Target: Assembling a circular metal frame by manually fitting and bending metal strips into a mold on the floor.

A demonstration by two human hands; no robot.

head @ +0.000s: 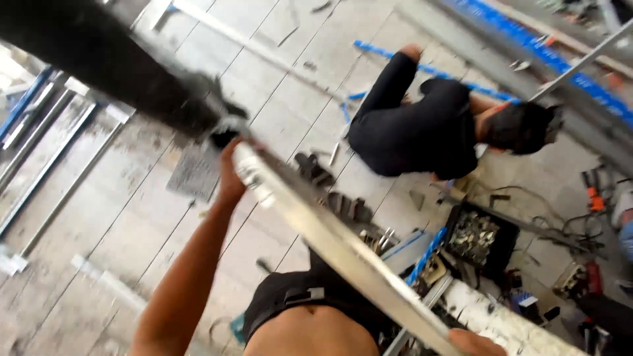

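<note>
Head view: right hand (476, 343) grips the near end of the metal bar (330, 240), fingers closed over its edge. My left hand (231, 177) clasps the far end beneath a dark beam (112, 62). Beyond, a crouching person (422, 122) and a parts tray (480, 238) crowd the floor.

No labels, signs or screens are showing. One open black box (480, 240), rectangular and holding pale metal pieces, is sitting on the floor at lower right; a small blue-and-white carton (525, 300) is lying just beyond it.
</note>
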